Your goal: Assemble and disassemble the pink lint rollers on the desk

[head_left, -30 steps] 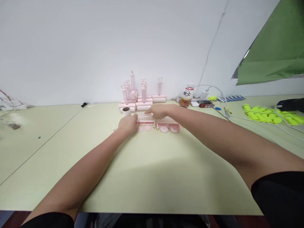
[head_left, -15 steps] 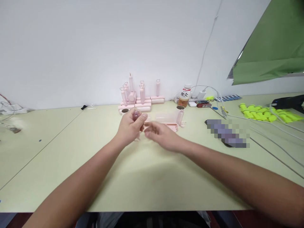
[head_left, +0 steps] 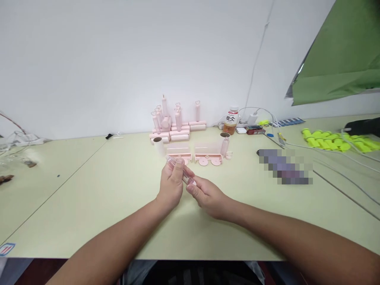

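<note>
One slim clear plastic tube with a pale tip (head_left: pixel 185 176): we hold it in both hands in front of the pink parts, slanted, its far end up to the left and its tip toward us on the right.
Left hand (head_left: pixel 172 182): we have it wrapped around the tube, thumb pressed on top, fingers curled beneath.
Right hand (head_left: pixel 210 194): we pinch the pale tip between thumb and fingers.
Pale pink open half-shells: just beyond our hands, we see a left half-shell (head_left: pixel 183 156), partly hidden by our fingers, and a right half-shell (head_left: pixel 208 156) beside it, pink discs (head_left: pixel 203 162) at its front.
White roll with a brown opening (head_left: pixel 159 147): we see it upright to the left of the half-shells.
Small clear-and-pink cylinder (head_left: pixel 225 147): standing at the right half-shell's end, near a small pink ring-shaped piece (head_left: pixel 228 155).
Pink cylinder stack (head_left: pixel 179 130): by the wall, some lying, others upright with looped tops.
Pale green bench (head_left: pixel 103 206): bearing, on our right, a white-capped bottle (head_left: pixel 230 120) and neon-yellow plastic pieces (head_left: pixel 325 141).
</note>
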The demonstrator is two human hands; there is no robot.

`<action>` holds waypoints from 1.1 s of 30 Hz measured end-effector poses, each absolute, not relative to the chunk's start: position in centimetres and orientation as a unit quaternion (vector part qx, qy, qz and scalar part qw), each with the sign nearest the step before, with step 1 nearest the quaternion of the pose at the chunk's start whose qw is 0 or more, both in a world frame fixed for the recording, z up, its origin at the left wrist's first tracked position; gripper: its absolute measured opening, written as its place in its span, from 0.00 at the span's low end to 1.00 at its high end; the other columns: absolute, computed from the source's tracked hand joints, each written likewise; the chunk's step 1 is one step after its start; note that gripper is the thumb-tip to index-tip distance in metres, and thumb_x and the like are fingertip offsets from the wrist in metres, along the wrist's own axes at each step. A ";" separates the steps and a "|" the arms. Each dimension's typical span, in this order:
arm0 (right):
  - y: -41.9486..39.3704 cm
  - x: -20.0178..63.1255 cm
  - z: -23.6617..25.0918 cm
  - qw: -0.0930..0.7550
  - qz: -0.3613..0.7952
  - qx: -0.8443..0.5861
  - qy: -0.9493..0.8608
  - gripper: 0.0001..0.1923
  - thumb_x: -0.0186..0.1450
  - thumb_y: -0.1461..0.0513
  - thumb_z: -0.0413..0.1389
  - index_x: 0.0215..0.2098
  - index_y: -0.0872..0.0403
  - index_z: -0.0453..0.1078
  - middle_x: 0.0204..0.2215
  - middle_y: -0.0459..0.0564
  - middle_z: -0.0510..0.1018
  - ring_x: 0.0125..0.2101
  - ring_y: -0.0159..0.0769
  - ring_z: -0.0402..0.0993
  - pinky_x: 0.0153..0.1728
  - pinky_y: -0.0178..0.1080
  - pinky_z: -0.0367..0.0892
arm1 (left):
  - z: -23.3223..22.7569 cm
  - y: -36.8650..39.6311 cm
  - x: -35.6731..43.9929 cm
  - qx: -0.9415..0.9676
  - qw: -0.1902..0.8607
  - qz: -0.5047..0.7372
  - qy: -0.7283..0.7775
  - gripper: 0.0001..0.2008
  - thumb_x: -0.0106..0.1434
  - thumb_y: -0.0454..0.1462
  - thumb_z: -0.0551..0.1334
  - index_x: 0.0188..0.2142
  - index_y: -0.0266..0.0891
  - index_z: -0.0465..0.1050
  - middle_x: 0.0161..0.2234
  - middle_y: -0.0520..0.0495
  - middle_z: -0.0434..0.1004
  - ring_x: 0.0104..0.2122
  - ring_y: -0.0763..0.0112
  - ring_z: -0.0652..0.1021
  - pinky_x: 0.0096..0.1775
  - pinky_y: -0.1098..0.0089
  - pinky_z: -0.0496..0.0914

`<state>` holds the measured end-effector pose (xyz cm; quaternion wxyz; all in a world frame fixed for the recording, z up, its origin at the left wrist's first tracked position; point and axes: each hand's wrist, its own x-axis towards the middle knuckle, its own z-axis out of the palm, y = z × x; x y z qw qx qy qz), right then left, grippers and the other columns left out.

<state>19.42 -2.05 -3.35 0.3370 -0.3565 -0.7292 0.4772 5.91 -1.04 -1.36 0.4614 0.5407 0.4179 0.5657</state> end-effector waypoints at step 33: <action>6.6 16.4 1.4 0.248 0.169 -0.452 -0.840 0.13 0.68 0.59 0.46 0.31 0.54 0.69 0.27 0.46 0.73 0.29 0.33 0.67 0.29 0.34 0.56 | -4.5 11.9 -5.1 0.659 0.110 0.299 0.681 0.13 0.57 0.39 0.62 0.41 0.39 0.65 0.40 0.45 0.74 0.38 0.64 0.75 0.37 0.68 0.65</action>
